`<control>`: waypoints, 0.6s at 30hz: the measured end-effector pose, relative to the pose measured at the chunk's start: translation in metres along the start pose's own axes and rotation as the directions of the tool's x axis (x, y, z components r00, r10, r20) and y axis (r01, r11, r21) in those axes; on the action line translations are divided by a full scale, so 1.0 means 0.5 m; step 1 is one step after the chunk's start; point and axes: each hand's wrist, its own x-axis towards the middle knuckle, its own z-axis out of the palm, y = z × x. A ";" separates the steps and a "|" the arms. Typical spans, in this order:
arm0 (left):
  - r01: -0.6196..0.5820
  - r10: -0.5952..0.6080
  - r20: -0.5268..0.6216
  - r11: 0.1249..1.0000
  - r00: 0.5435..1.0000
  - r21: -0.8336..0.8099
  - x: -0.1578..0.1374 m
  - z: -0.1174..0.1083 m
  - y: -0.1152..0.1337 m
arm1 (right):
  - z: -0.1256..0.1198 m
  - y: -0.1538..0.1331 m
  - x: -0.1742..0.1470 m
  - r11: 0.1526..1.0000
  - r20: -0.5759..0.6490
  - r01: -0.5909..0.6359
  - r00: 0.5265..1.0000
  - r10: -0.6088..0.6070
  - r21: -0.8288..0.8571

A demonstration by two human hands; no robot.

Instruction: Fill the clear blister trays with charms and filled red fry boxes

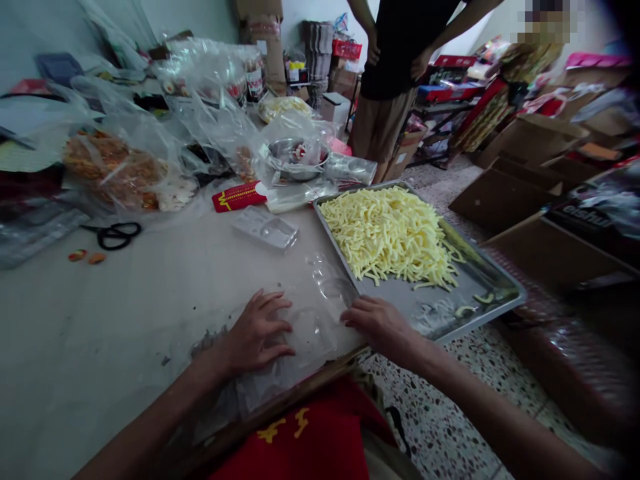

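My left hand (261, 328) rests over clear moulded plastic packs (310, 333) at the table's front edge, its fingers spread. Close by, my right hand (375, 323) has its fingers bent loosely down at the edge of the clear plastic, beside the metal tray; its thumb is hidden. Glare blurs the outlines of the clear pieces. Farther back lies another clear moulded pack (266, 228). The metal tray (480, 327) on the right bears a heap of pale yellow, stick-like pieces (393, 230), with a few loose ones near its front corner.
Black-handled scissors (117, 235) and two small round stickers (87, 257) lie on the left. Behind them are a bag of orange-brown pieces (113, 167), a red card (239, 197) and a metal bowl (299, 160). Two people stand beyond the table; cardboard boxes (530, 147) line the right.
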 end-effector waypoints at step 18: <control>-0.086 0.077 -0.156 0.995 0.985 -0.049 0.010 0.035 0.004 | -0.044 -0.039 0.009 0.940 0.156 -0.029 0.984 0.087 -0.339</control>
